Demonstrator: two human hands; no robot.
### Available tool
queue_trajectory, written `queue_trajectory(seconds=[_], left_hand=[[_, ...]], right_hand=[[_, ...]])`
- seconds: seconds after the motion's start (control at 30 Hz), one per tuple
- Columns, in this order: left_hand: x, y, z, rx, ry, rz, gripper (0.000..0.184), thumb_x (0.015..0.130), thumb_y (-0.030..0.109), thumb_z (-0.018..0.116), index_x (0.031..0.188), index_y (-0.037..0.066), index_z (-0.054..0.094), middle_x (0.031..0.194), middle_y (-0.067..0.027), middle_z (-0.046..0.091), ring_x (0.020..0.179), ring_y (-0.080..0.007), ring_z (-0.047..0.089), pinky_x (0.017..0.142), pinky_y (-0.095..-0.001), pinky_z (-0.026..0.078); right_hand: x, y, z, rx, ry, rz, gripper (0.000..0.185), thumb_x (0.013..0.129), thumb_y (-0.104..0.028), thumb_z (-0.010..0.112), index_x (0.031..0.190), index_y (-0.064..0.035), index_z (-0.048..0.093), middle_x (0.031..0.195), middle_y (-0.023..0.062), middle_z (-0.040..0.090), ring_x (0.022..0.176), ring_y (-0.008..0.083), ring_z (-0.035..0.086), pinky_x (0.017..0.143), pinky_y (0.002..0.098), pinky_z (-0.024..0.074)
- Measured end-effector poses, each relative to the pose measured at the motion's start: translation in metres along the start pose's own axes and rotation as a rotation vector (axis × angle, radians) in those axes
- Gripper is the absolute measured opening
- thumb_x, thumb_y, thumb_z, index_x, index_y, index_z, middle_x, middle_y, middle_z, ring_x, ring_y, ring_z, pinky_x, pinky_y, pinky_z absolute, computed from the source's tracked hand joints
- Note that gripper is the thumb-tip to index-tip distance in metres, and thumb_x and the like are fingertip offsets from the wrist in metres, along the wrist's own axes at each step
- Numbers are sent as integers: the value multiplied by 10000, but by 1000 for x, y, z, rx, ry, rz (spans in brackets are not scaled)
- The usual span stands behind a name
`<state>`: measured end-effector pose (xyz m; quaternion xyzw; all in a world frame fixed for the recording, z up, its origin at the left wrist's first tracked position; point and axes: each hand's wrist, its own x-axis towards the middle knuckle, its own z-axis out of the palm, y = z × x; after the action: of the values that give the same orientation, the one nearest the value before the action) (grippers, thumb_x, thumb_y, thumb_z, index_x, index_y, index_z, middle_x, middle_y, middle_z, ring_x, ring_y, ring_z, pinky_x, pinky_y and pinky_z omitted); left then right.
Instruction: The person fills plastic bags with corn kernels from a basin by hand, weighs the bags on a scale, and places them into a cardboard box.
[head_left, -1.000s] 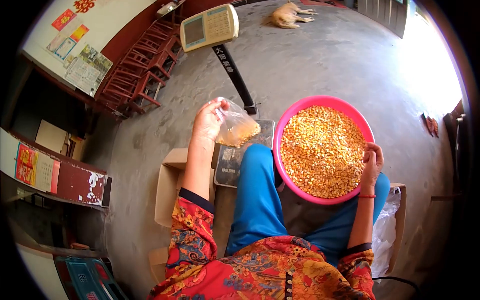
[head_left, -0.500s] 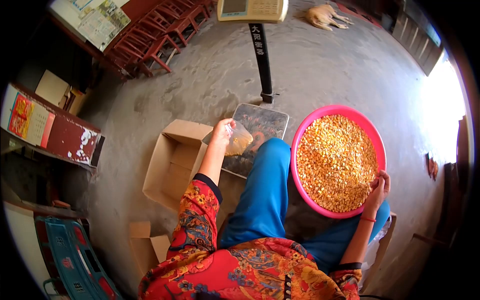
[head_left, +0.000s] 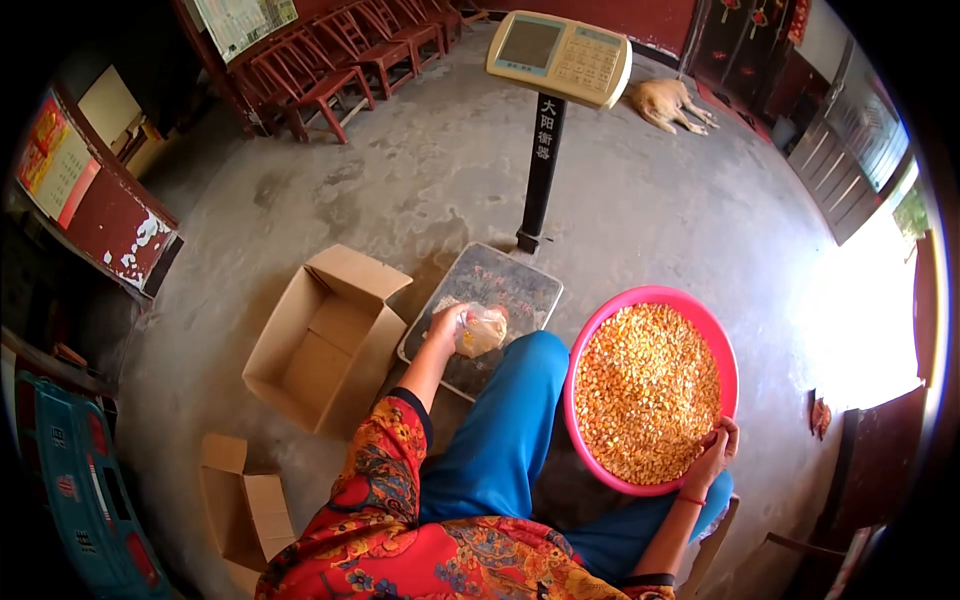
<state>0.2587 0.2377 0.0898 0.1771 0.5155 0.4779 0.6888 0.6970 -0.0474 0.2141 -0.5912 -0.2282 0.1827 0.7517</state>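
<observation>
My left hand (head_left: 447, 325) is closed on the gathered neck of a clear plastic bag (head_left: 481, 333) with some yellow corn kernels in it. The bag hangs tilted over the dark platform (head_left: 500, 285) of a floor scale; whether it touches the plate I cannot tell. At the lower right, a pink basin (head_left: 574, 420) full of corn kernels (head_left: 650, 390) rests by my blue-trousered legs. My right hand (head_left: 715, 452) has its fingers curled on the basin's right rim, beside the kernels; the fingertips are partly hidden.
The scale's post (head_left: 541, 170) rises behind the platform, carrying a display with keys (head_left: 560, 55). An open cardboard box (head_left: 320, 350) stands to the left, a smaller carton (head_left: 245, 510) below it. Farther off are wooden chairs (head_left: 320, 85) and a lying dog (head_left: 672, 104).
The camera view has tipped upward, showing more of the scale's display. The left hand has turned the bag, now more bunched and lower over the platform. The right hand stays at the basin rim.
</observation>
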Motion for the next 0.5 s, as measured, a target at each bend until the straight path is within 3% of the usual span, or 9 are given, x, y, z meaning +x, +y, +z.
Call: queue_trajectory(seconds=[0.13,0.23,0.37,0.5], left_hand=[[-13,3,-6,170,100,-85,336,724,281,665,908,6,608,751,-81,622,647,-193,600,613,-305,477],[-6,-3,-34,401,253,-53,505,716,414,635,995,-6,610,847,-110,632,740,-201,594,688,-329,456],[-22,-7,-54,276,358,31,523,736,425,617,1034,-4,594,940,-97,627,808,-194,586,757,-327,415],[-25,-23,-74,219,344,72,475,752,424,612,979,7,604,914,-89,629,809,-186,583,760,-330,421]], right_hand=[[-1,-1,-2,-4,5,-5,133,880,-48,440,888,-49,572,737,-17,508,501,7,345,430,162,259],[-4,-3,-1,-18,18,8,133,878,-48,439,885,-49,572,729,-20,508,501,6,342,428,162,253],[-1,0,-3,9,26,15,127,873,-48,446,884,-50,573,717,-23,507,500,2,344,426,153,248],[5,10,-14,33,-4,31,119,887,-69,471,925,-52,582,735,-12,519,522,10,384,438,144,291]])
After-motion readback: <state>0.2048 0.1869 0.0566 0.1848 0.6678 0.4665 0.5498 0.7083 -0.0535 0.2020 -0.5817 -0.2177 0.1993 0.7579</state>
